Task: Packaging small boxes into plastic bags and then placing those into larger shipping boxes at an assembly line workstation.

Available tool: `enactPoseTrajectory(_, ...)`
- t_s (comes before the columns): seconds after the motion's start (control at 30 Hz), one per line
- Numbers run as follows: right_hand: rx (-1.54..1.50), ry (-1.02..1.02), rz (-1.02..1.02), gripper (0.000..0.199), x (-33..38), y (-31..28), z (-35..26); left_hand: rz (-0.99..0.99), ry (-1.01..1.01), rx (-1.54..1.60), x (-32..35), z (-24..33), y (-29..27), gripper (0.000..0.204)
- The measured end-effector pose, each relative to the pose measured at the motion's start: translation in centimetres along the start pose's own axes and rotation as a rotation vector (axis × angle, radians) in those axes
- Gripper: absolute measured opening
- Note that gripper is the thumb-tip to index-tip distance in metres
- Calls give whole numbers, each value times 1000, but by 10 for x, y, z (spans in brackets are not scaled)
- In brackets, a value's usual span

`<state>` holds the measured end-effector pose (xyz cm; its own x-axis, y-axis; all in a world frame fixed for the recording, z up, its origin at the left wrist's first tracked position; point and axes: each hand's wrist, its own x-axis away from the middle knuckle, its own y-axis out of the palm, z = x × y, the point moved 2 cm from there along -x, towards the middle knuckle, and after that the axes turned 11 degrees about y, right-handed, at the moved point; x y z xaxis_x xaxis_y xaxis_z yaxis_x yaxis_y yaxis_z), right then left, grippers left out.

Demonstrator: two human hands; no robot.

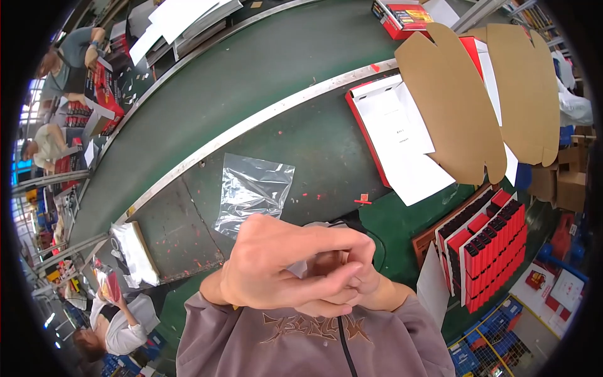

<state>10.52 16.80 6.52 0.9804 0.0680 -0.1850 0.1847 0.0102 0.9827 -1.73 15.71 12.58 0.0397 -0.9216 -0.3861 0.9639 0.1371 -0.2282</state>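
Observation:
My left hand [267,267] and my right hand [372,284] are brought together in front of my chest, the left overlapping much of the right. Both are closed, fingers curled and pressed against each other. A small pale patch shows in the gap between them, but what they hold, if anything, is hidden. Just beyond my left hand, a clear plastic bag [254,185] lies flat and crinkled on the dark green bench [320,151]. To its right sits an open red box with a white inside [392,119].
Brown cardboard pieces [449,107] lean over the open box. A tray of red and black packs [493,251] stands at right. Past the metal rail [251,129] runs a green conveyor [276,63]. White bags [135,254] lie at left; other people work along the left side.

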Motion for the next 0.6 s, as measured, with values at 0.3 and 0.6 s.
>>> enactPoseTrajectory(0.3,21,69,-34,52,-3,14,-14,137,120,-187,-5,6,6,10)
enactPoseTrajectory(0.6,-64,98,-74,53,-1,11,-10,229,29,4,-2,0,3,11)
